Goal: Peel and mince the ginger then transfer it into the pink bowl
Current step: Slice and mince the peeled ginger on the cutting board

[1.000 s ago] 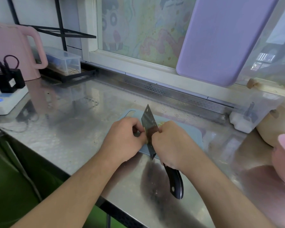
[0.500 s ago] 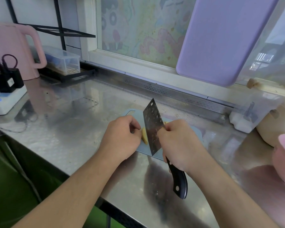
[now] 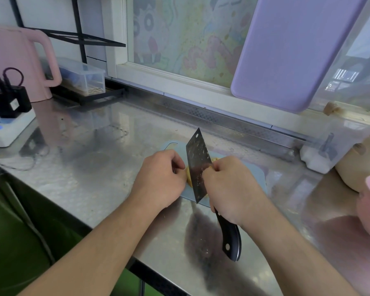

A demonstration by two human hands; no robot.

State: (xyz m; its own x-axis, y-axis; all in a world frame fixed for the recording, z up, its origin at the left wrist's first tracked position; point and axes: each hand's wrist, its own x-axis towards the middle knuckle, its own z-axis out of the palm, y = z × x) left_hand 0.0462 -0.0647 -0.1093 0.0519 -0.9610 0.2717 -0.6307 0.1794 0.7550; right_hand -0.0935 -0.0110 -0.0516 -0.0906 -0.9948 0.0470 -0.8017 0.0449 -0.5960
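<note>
Two bare forearms are seen entering from the lower edge of the view, each ending in a hand. No sleeve, glove, watch, ring or bracelet is worn on the left hand [image 3: 160,178] or its forearm, which is uncovered as far as the frame's edge. The right hand [image 3: 231,189] and its forearm are likewise uncovered. The fingernails that can be made out are short and unpainted. No other clothing is shown.
</note>
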